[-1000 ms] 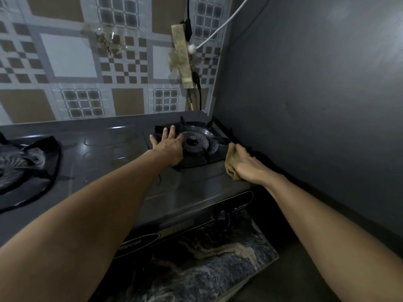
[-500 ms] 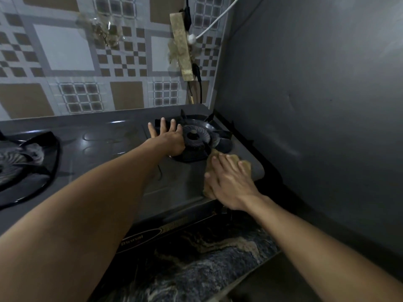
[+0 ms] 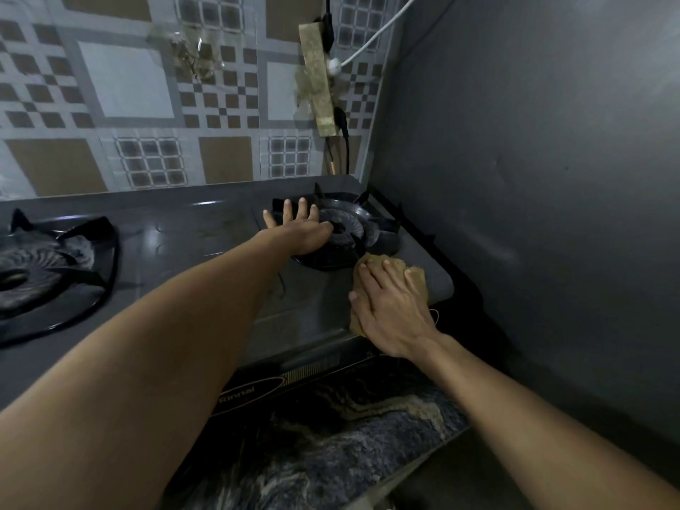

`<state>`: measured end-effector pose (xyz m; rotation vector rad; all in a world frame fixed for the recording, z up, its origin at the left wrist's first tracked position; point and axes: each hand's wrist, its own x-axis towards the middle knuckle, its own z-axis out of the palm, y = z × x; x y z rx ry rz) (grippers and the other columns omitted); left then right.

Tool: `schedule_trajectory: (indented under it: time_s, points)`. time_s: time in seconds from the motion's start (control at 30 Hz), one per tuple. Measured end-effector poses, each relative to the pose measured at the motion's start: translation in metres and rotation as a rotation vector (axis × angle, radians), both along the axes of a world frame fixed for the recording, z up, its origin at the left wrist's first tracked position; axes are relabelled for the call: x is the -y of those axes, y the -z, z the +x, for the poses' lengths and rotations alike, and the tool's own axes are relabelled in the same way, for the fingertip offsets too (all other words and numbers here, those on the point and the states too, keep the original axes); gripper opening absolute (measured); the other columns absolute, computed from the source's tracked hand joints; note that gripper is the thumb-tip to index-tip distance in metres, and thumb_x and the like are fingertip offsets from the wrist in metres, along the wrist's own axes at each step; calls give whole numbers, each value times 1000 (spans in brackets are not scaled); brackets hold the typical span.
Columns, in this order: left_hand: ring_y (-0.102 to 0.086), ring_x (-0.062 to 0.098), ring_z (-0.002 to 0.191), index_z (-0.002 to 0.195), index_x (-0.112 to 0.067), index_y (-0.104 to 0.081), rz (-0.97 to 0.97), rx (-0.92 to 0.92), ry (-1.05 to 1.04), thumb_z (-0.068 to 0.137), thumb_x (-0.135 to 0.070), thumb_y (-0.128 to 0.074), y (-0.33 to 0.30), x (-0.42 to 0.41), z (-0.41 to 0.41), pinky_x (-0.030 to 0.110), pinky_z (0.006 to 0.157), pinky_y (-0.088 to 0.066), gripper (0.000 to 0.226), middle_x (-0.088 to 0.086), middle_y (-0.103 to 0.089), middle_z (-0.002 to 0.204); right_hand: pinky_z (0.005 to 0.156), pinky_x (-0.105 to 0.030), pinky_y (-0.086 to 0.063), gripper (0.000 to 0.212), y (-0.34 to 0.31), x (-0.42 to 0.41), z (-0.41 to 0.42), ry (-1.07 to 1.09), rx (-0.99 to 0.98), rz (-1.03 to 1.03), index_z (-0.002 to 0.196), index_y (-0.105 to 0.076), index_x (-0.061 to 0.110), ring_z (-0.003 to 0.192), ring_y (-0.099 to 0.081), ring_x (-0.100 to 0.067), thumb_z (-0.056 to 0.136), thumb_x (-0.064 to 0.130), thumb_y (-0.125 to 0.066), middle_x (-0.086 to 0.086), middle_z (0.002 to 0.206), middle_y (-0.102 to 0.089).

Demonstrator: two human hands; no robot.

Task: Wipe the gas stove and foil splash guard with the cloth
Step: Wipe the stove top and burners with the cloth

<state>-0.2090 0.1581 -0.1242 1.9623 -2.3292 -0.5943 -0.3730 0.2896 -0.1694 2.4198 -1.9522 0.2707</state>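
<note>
Head view, nearest first: marbled dark countertop (image 3: 331,447) lies under the gas stove (image 3: 206,230)'s front edge. On the stove's front right corner the right hand (image 3: 390,311) presses flat, fingers straight and slightly spread, on a tan, crumpled cloth (image 3: 414,277). Just beyond, the left hand (image 3: 301,233) rests with fingers straight and spread on the black right burner grate (image 3: 368,230). A second grate (image 3: 55,266) sits far left. Grey, smooth foil splash guard (image 3: 533,160) stands at right; patterned tiles (image 3: 128,104) behind.
</note>
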Motion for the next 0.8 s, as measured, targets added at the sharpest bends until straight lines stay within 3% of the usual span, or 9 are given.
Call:
schedule_trajectory:
  time_s: [0.13, 0.33, 0.47, 0.57, 0.7, 0.8]
  points:
    - [21, 25, 147, 155, -21, 1, -6, -13, -5, 100, -51, -15, 1, -1, -1, 55, 114, 16, 65, -1, 15, 162, 121, -42, -7, 61, -1, -2, -18, -81, 40, 19, 151, -27, 17, 149, -8, -16, 99, 48, -18, 2, 161, -20]
    - [13, 21, 149, 156, -18, -6, -47, -53, -2, 101, -50, -17, 2, -3, 11, 59, 114, 14, 65, -3, 8, 163, 112, -47, -26, 58, 6, -5, 5, 4, 90, -176, 136, -54, 14, 137, -39, -21, 95, 41, -22, 0, 143, -51]
    - [1, 22, 150, 152, -13, -25, -158, -101, -20, 102, -45, -19, -9, -11, 29, 59, 115, 7, 59, 5, -10, 163, 117, -44, -20, 65, 8, -15, 45, -162, 21, -119, 142, -45, 13, 142, -31, -23, 95, 45, -13, -3, 149, -44]
    - [-8, 24, 149, 145, -10, -37, -227, -99, -57, 102, -43, -21, -18, -17, 55, 61, 115, 1, 56, 8, -21, 159, 117, -49, -20, 70, 8, -13, 77, -272, 25, -78, 144, -41, 9, 143, -29, -29, 93, 48, -13, -8, 151, -41]
    - [-5, 23, 149, 148, -11, -35, -252, -68, -197, 103, -43, -20, -18, -31, 109, 60, 116, 3, 56, 7, -17, 161, 119, -44, -9, 64, 0, -2, 103, -330, 23, 30, 151, -24, 9, 148, -13, -26, 99, 46, -24, -8, 159, -22]
    - [-6, 26, 149, 148, -12, -35, -255, -28, -285, 104, -40, -21, -15, -43, 147, 61, 116, 2, 54, 9, -16, 161, 119, -40, -8, 60, -9, 5, 111, -339, -9, 28, 151, -22, 11, 148, -11, -22, 101, 42, -31, -6, 159, -21]
